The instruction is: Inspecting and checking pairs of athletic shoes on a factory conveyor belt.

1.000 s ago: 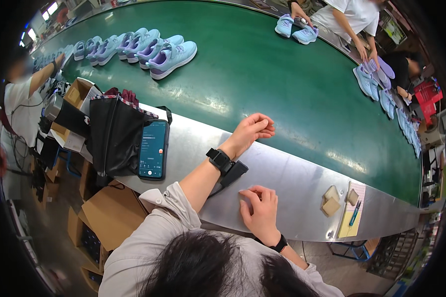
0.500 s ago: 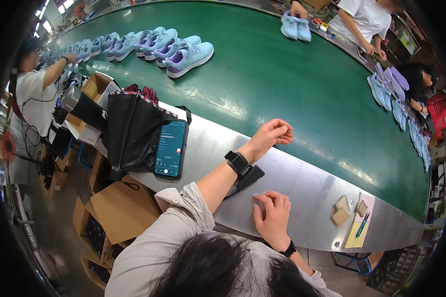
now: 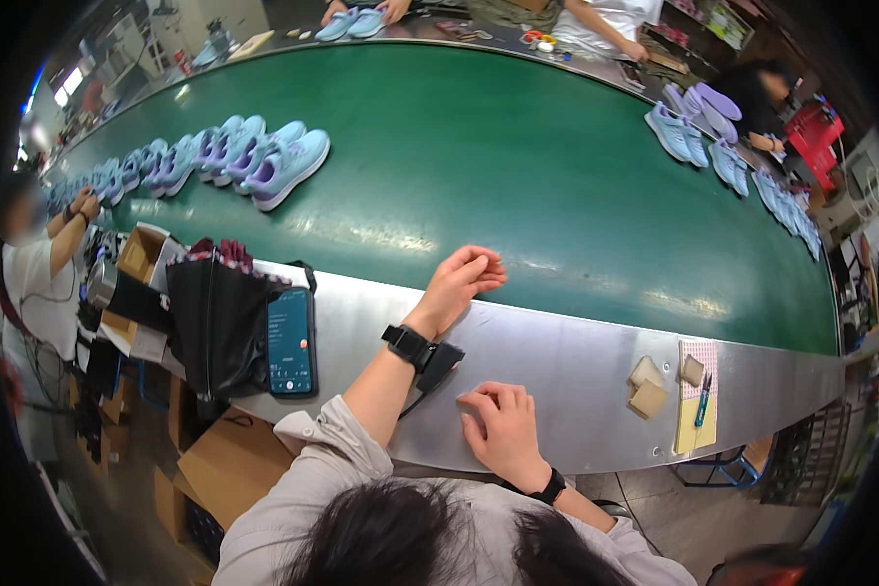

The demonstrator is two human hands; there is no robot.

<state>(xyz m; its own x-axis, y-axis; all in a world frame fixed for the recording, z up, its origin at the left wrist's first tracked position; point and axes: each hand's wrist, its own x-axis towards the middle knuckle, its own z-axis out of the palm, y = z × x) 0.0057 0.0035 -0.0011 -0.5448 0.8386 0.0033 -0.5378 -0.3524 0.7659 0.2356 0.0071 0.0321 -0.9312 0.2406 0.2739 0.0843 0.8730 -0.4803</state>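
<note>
My left hand [image 3: 459,285] is held palm partly upward over the border between the green belt [image 3: 518,195] and the metal table edge [image 3: 361,303]. Its fingers are loosely bent and nothing shows in them. A black strapped device [image 3: 407,344] sits on that wrist, and a small black box [image 3: 440,369] with a cable lies beside the forearm. Resting on the metal surface, my right hand [image 3: 506,435] has loosely curved fingers, its thumb apart, and holds nothing visible. A dark band [image 3: 549,486] circles its wrist.
A lit phone [image 3: 291,342] leans by a black bag [image 3: 215,322] at left. Beige pieces [image 3: 647,398] and a notepad [image 3: 691,430] with a teal pen [image 3: 703,402] lie at right. Blue sneakers [image 3: 288,171] line the belt's left. Co-workers stand at left and far side.
The view has turned, shifting the scene leftward. Across the belt, a co-worker's hands have carried a pair of sneakers left onto the far ledge. My hands stay nearly in place.
</note>
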